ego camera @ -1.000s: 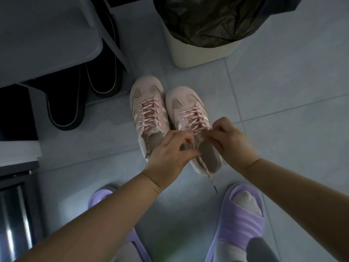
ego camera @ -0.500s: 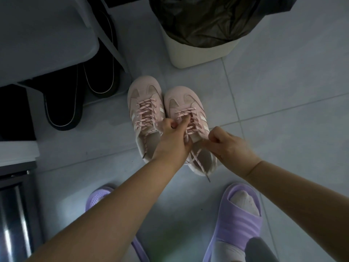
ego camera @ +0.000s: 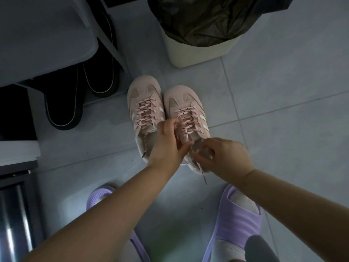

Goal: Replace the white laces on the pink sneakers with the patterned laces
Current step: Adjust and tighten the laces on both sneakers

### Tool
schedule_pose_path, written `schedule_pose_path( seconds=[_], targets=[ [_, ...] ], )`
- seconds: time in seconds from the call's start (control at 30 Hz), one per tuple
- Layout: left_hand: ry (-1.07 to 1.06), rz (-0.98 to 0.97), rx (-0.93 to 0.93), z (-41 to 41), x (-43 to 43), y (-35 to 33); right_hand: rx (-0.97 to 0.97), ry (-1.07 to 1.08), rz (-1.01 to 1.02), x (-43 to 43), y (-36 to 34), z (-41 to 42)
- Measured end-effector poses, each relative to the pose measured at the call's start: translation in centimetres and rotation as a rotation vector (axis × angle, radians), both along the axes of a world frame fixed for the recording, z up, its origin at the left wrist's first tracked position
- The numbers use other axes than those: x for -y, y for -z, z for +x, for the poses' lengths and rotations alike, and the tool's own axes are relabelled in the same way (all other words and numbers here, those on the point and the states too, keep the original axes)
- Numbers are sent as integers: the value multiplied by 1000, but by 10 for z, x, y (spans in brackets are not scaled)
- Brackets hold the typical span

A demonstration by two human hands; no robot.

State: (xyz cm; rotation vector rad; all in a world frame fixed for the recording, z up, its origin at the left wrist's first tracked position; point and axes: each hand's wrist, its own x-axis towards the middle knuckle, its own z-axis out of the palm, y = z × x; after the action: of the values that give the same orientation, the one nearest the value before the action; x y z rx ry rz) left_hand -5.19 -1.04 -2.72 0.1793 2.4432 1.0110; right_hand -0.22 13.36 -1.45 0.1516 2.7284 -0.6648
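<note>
Two hands worked over a pair of pink sneakers on the tiled floor [ego camera: 283,129]. The left hand [ego camera: 168,146] gripped the inner side of the sneaker [ego camera: 185,95] at the pair's 3 o'clock, fingers curled over its edge. The right hand [ego camera: 224,157], at 4 o'clock from it, was blurred, fingers curled over that shoe's loose lace end [ego camera: 200,169]; whether it pinched the lace could not be told. Both shoes carried pink flecked laces [ego camera: 146,114]. The other sneaker [ego camera: 143,86] touched it at 9 o'clock. A bin [ego camera: 198,52] stood at 12 o'clock, black shoes [ego camera: 62,110] at 10, purple slippers [ego camera: 236,220] at 6.
</note>
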Motion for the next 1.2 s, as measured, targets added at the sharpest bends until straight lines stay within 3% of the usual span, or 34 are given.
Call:
schedule_pose_path(
  seconds=[0.1,0.23,0.4,0.57,0.6,0.67,0.73,0.77,0.87,0.97,1.07,1.2],
  targets=[
    [-23,47,3,1,4,2,296,26,-42,10,-4,-8],
    [-2,48,-10,0,5,4,300,90,-116,5,0,-3],
    [-4,38,-18,-1,5,7,289,367,-263,-15,9,3],
    [-17,71,22,-1,8,10,219,663,-679,-3,5,-7],
    [-12,81,39,-3,10,8,200,634,-654,1,4,-9],
    [41,99,66,-8,15,2,199,400,-345,2,5,-9],
    [204,79,69,-19,29,-11,222,149,-37,0,3,-5],
    [309,46,66,-28,38,-20,229,77,24,-2,4,-2],
    [496,-87,78,-62,72,-49,212,56,-9,-2,-5,-6],
    [492,-181,71,-91,100,-73,196,25,-101,3,-29,-32],
    [385,-147,9,-109,111,-73,130,-104,-168,13,-46,-72],
    [70,-19,-5,-113,104,-31,69,-235,-151,33,-46,-124]
  ],
)
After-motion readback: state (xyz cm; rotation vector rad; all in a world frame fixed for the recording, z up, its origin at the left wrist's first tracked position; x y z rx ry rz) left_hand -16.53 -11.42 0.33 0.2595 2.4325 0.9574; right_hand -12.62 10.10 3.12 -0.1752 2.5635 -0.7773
